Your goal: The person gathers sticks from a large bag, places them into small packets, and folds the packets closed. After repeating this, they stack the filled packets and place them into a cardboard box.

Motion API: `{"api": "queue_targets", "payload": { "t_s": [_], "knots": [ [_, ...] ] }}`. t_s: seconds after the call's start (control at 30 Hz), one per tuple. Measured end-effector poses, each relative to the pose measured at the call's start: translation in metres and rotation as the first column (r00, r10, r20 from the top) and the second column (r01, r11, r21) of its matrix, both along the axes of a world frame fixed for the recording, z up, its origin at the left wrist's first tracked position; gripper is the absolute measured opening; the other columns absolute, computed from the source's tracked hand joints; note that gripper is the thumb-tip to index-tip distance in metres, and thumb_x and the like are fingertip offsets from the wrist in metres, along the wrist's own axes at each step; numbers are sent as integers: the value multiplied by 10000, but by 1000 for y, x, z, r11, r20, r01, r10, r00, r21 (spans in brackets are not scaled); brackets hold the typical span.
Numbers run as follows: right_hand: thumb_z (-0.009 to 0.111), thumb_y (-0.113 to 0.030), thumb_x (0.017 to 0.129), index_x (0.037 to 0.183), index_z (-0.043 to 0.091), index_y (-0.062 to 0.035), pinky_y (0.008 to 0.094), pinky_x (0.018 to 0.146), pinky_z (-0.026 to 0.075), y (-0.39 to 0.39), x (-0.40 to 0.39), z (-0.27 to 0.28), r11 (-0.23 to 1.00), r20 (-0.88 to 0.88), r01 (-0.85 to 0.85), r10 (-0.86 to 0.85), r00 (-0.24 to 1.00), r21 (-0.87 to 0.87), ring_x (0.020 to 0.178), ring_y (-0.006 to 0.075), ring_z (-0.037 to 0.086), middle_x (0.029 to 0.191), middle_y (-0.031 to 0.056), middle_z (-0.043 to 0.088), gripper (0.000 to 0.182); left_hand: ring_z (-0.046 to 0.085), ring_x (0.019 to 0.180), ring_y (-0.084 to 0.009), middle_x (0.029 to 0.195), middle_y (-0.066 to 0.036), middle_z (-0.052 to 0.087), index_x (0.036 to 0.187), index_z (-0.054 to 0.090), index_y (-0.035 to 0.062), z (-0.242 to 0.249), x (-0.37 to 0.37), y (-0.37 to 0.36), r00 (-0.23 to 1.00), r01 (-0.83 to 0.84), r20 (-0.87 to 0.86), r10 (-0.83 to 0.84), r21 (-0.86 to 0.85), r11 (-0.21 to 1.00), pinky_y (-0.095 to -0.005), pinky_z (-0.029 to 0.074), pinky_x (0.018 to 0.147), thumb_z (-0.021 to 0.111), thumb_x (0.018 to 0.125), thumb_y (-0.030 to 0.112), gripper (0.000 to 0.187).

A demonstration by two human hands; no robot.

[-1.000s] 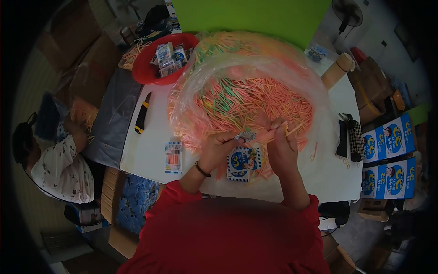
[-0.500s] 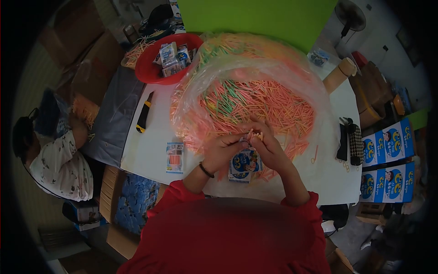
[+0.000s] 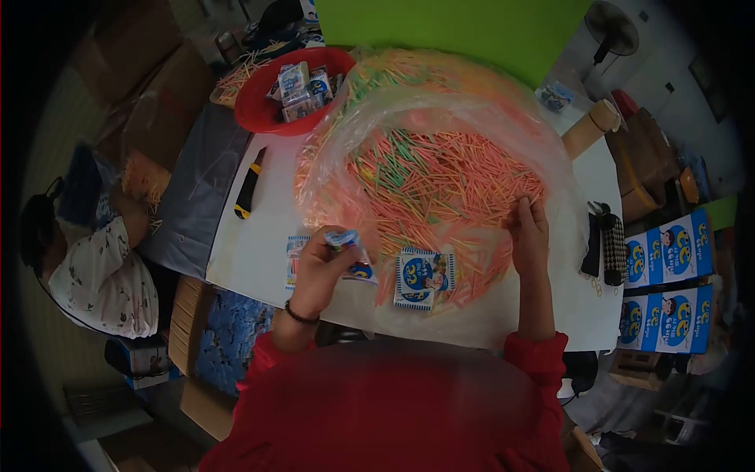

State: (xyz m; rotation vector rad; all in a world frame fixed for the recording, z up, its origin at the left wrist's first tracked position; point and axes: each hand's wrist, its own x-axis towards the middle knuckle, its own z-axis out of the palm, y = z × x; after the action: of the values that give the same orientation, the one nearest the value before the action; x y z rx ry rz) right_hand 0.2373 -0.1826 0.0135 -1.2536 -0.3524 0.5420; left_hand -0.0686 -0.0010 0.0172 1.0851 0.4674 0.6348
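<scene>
My left hand [image 3: 314,275] is closed on a small blue-and-white printed packet [image 3: 343,239], holding it above the table's front left part. Beneath that hand, a flat packet [image 3: 293,253] is partly covered. My right hand [image 3: 532,236] reaches to the right edge of a heap of thin pink, yellow and green sticks [image 3: 448,173]. Its fingertips are pinched together at the sticks; what is between them is hidden. The heap lies in an open clear plastic bag [image 3: 330,149]. Between my hands, blue printed packets [image 3: 423,277] lie on top of some loose sticks.
A red bowl [image 3: 250,106] with several packets stands at the back left. A yellow-and-black utility knife [image 3: 248,189] lies on the white table [image 3: 228,248]. On the right are a cardboard tube [image 3: 586,134], a checkered pouch [image 3: 613,248] and printed boxes [image 3: 668,252]. Another person [image 3: 106,275] sits at left.
My hands have moved apart from the middle. My left hand went left with a packet, uncovering the packets below. My right hand moved right to the edge of the stick heap.
</scene>
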Motion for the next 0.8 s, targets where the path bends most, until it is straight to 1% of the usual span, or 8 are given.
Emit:
{"api": "queue_targets", "payload": {
  "t_s": [0.1, 0.2, 0.23, 0.3, 0.37, 0.47, 0.67, 0.8],
  "knots": [
    [518, -201, 990, 1057, 594, -81, 225, 658, 435, -12, 19, -18, 994, 9, -78, 79, 997, -74, 725, 43, 495, 803, -44, 518, 156, 647, 709, -136, 825, -39, 631, 1063, 583, 12, 2, -53, 16, 914, -233, -300, 272, 159, 959, -262, 542, 679, 640, 868, 11, 203],
    [545, -162, 961, 1029, 595, -54, 257, 678, 452, -4, 34, -25, 844, 416, 81, 175, 893, -530, 743, 122, 544, 804, 5, 560, 136, 630, 797, -186, 866, -73, 632, 1071, 590, 4, -45, -95, 46, 771, -188, -538, 341, 320, 929, -328, 526, 752, 709, 813, 76, 294],
    [578, -167, 923, 1044, 588, -45, 302, 712, 466, 6, 39, -26, 830, 632, 170, 255, 732, -532, 787, 189, 567, 843, 46, 584, 172, 630, 797, -186, 866, -73, 632, 1071, 590, 4, -49, -98, 49, 773, -186, -537, 338, 317, 930, -328, 526, 752, 709, 813, 76, 294],
    [611, -171, 884, 1059, 581, -36, 347, 746, 481, 27, 47, -24, 826, 798, 263, 320, 511, -499, 831, 255, 589, 882, 87, 607, 223, 562, 958, -277, 996, -118, 609, 1107, 599, 19, -51, -98, 56, 613, 191, -524, 591, 824, 533, -414, 448, 883, 750, 741, 133, 413],
    [673, -234, 787, 1054, 579, 4, 464, 854, 451, 47, 51, -17, 854, 915, 328, 385, 121, -403, 953, 362, 580, 971, 142, 627, 370, 517, 1009, -307, 1048, -127, 582, 1111, 606, 36, -44, -87, 50, 575, 146, -437, 692, 887, 439, -434, 402, 914, 756, 719, 148, 435],
    [733, -283, 688, 1088, 572, -2, 467, 865, 475, 71, 57, -23, 813, 881, 431, 466, -79, -392, 994, 365, 578, 1036, 169, 616, 515, 474, 1062, -332, 1119, -130, 547, 1120, 612, 60, -19, -61, 34, 548, 113, -284, 787, 957, 267, -448, 357, 934, 763, 705, 166, 454],
    [717, -283, 706, 1060, 577, 9, 457, 839, 492, 91, 28, -3, 234, 409, 511, 874, 263, -827, 937, 366, 608, 957, 208, 624, 479, 470, 1047, -324, 1114, -117, 536, 1109, 602, 63, 1, 10, -20, 880, 223, -297, 371, 948, 229, -436, 376, 880, 763, 720, 215, 448],
    [673, -217, 775, 1030, 569, 12, 411, 813, 502, 67, 21, -16, 495, 660, 501, 716, 228, -710, 901, 349, 617, 940, 209, 628, 359, 481, 1019, -304, 1029, -109, 538, 1027, 603, 58, -7, 64, -46, 915, 261, -324, 239, 929, 262, -408, 392, 864, 752, 727, 249, 386]
  ]
}}
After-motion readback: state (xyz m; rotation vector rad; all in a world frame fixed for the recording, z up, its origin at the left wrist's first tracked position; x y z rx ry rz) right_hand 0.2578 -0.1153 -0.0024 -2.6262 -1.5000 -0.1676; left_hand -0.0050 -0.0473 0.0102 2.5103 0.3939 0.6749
